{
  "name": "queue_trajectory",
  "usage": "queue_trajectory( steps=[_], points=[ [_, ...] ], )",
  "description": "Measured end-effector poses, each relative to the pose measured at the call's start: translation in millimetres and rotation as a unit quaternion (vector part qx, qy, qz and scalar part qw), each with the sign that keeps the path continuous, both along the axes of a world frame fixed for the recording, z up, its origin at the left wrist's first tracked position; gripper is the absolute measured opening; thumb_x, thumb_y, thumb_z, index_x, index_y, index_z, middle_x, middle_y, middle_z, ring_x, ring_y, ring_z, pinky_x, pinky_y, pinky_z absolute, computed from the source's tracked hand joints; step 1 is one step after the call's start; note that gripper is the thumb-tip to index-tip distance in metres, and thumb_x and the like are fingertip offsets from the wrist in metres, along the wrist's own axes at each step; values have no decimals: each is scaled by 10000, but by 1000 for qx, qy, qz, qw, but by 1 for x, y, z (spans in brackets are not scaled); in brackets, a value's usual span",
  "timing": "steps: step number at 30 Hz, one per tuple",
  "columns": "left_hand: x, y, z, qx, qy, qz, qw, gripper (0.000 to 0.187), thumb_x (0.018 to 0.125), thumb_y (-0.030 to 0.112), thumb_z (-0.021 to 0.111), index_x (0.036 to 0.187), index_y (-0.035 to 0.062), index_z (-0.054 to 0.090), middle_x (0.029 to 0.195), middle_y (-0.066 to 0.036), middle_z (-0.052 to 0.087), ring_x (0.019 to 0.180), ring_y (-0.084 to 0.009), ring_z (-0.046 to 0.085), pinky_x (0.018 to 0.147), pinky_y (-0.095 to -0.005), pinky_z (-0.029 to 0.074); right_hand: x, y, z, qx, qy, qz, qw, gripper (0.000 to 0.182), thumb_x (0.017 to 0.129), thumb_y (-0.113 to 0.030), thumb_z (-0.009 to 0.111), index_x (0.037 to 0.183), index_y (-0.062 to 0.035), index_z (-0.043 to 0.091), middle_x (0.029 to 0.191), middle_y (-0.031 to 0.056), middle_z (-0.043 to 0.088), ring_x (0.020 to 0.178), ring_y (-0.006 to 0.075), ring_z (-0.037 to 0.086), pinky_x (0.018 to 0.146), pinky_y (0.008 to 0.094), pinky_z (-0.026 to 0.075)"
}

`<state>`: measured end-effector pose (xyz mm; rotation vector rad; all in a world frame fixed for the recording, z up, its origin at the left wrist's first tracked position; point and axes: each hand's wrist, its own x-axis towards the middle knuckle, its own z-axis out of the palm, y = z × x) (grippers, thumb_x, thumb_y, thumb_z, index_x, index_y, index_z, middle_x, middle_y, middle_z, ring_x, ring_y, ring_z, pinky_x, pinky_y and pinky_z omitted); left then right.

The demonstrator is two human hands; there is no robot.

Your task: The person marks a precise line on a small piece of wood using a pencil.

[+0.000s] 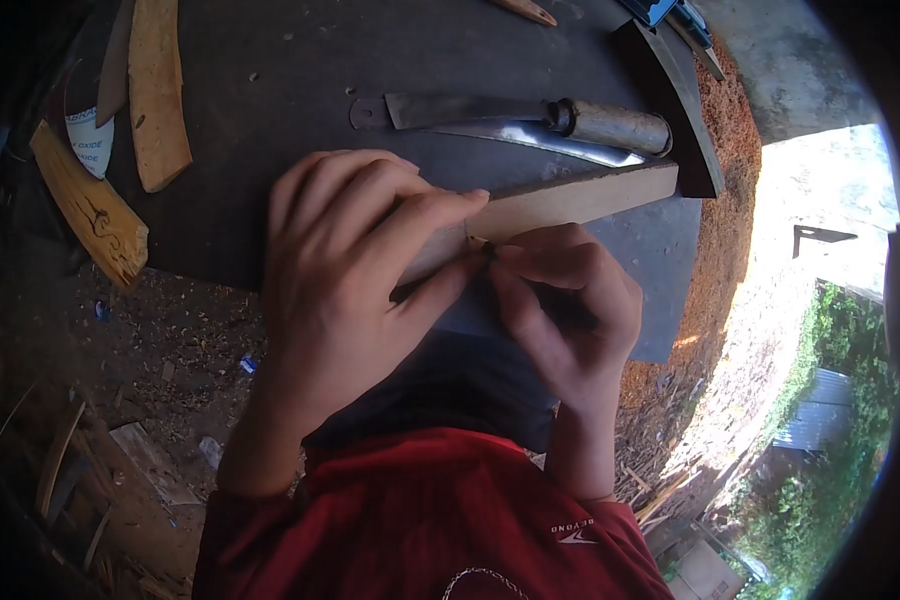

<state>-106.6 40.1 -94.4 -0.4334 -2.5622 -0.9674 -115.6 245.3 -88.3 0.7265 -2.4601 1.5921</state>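
A pale wooden strip lies slanted across the dark table near its front edge. My left hand is closed over the strip's left part, fingers on the far side and thumb on the near side. My right hand pinches a short pencil, mostly hidden by the fingertips. The pencil's point is at the strip's near face, beside a thin line across the wood. Just beyond the strip lie a knife with a worn wooden handle and a shiny metal blade.
A dark curved board lies along the table's right side. Wood pieces and a printed sandpaper sheet are at the left. Wood scraps and shavings cover the ground around the table.
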Motion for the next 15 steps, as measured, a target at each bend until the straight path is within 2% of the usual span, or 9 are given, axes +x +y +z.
queue_trajectory(
  steps=[15],
  points=[
    [-1,2,0,-1,-1,1,1000,520,654,123,890,1165,150,802,1007,-16,714,1087,-286,674,995,-441,478,0,0,-1,8,8,-8,1000,231,782,95,799,975,-7,721,922,116,725,812,254,720,701,328,556]
  ],
)
